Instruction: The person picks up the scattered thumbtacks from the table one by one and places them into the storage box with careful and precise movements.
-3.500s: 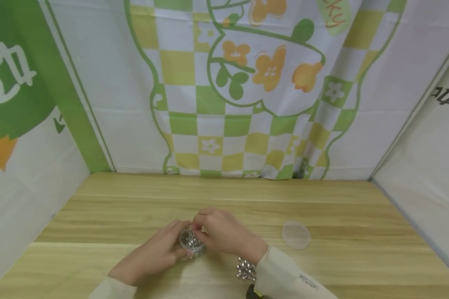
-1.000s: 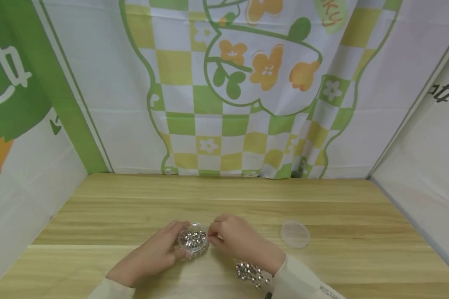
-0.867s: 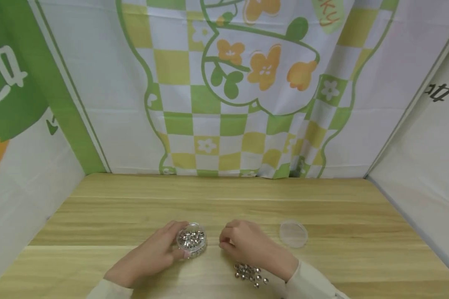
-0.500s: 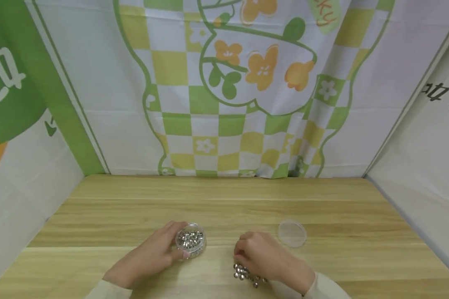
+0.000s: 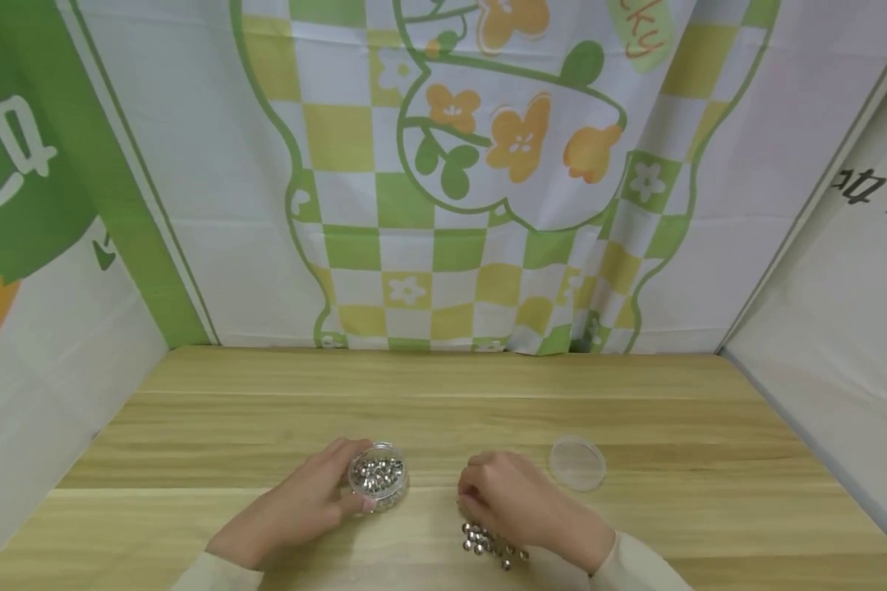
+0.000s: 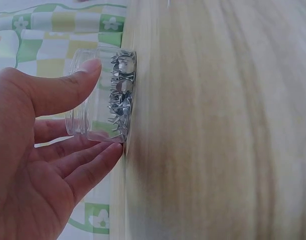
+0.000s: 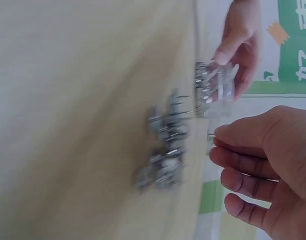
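Observation:
A clear round jar [image 5: 379, 478] stands upright on the table, partly filled with silver thumbtacks [image 6: 123, 85]. My left hand [image 5: 306, 501] grips its side, thumb near the rim and fingers around the far side. To the right, my right hand [image 5: 513, 501] is just above a loose pile of silver thumbtacks [image 5: 480, 540] and covers part of it in the head view. Seen from the right wrist, that hand's thumb and index finger pinch a thumbtack [image 7: 211, 134] with its thin pin sticking out; the other fingers curl loosely.
A clear round lid [image 5: 578, 463] lies flat on the wooden table [image 5: 266, 410], beyond the right hand. Behind the table hangs a green and yellow checked curtain [image 5: 466, 246]. Printed cloth walls [image 5: 843, 287] stand at both sides.
The right hand has moved from over the jar, rightward and nearer the body, to the thumbtack pile, then lifted slightly. The left hand keeps holding the jar in place.

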Demonstrator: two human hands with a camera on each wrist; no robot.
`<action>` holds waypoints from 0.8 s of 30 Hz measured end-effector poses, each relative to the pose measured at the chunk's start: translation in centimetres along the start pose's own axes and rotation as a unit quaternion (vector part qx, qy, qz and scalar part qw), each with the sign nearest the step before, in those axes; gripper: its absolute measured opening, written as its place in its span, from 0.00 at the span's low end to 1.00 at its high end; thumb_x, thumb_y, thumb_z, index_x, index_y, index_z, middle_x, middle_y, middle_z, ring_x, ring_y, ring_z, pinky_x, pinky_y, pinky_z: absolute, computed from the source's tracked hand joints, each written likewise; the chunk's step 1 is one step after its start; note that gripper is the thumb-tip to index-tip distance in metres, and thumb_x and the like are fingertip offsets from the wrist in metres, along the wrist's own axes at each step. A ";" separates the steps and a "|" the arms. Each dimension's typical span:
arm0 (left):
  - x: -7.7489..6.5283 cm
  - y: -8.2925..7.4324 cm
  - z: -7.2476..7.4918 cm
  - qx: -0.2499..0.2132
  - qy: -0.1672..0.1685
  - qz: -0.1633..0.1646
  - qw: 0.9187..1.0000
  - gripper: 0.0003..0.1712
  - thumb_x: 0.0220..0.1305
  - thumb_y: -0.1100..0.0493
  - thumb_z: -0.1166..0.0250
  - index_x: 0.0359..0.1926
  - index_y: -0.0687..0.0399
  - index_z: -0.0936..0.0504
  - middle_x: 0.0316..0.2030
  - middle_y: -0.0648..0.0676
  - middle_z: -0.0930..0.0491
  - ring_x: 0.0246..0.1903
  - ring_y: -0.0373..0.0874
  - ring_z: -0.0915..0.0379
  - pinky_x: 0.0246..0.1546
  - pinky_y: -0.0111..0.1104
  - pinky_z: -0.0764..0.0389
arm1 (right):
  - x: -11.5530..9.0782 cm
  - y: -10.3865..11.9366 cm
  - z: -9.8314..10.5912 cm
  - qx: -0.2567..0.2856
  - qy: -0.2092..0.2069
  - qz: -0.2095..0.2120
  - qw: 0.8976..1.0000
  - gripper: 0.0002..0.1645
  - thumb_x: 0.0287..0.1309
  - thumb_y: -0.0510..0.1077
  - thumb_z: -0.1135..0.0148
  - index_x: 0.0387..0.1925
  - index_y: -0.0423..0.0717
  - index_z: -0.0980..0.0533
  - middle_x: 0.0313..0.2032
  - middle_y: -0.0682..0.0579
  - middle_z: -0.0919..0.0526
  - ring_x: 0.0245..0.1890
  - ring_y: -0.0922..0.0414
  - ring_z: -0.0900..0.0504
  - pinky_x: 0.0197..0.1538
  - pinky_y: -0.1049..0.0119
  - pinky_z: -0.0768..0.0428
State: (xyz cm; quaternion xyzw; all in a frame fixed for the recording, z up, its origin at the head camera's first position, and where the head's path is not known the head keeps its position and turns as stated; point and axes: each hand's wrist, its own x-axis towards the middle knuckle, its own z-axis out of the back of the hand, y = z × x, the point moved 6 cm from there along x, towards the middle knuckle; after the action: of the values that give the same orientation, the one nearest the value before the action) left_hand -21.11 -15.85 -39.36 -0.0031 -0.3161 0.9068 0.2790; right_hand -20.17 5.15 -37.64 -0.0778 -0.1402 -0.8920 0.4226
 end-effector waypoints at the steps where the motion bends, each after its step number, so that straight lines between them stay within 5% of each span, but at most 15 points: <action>1: 0.0 0.0 0.0 -0.001 0.000 0.001 1.000 0.40 0.53 0.52 0.29 0.61 0.69 0.32 0.49 0.62 0.23 0.48 0.58 0.25 0.52 0.61 0.21 | 0.5 0.2 0.2 0.003 -0.002 0.001 1.000 0.06 0.56 0.41 0.35 0.25 0.51 0.17 0.24 0.60 0.17 0.23 0.70 0.26 0.25 0.78 0.20; 6: 0.0 0.3 0.0 -0.013 0.006 -0.002 1.000 0.40 0.54 0.51 0.29 0.62 0.67 0.32 0.49 0.61 0.23 0.48 0.57 0.24 0.51 0.59 0.20 | 3.9 1.6 0.7 -0.001 -0.012 0.007 1.000 0.05 0.60 0.44 0.35 0.30 0.50 0.16 0.29 0.59 0.14 0.29 0.69 0.21 0.33 0.74 0.15; 14: -0.1 0.4 -0.2 -0.021 0.018 -0.017 0.999 0.37 0.56 0.48 0.31 0.62 0.62 0.32 0.52 0.58 0.25 0.53 0.57 0.28 0.55 0.61 0.24 | 8.8 4.2 -0.3 -0.005 -0.027 0.038 0.999 0.05 0.58 0.44 0.34 0.33 0.49 0.15 0.30 0.58 0.13 0.26 0.69 0.22 0.32 0.79 0.18; 24: -0.1 0.2 0.0 -0.008 0.012 -0.017 1.000 0.37 0.56 0.49 0.31 0.61 0.63 0.31 0.52 0.59 0.24 0.53 0.58 0.28 0.56 0.61 0.24 | 9.5 4.3 -0.9 -0.013 -0.020 0.041 0.999 0.04 0.57 0.44 0.33 0.32 0.51 0.14 0.29 0.59 0.14 0.25 0.70 0.24 0.29 0.79 0.20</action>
State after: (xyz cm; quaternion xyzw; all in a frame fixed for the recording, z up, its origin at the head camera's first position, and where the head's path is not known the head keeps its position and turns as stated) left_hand -21.14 -16.05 -39.50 -0.0110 -0.3199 0.8993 0.2979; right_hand -22.80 -4.67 -35.26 -0.1067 -0.1338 -0.8739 0.4549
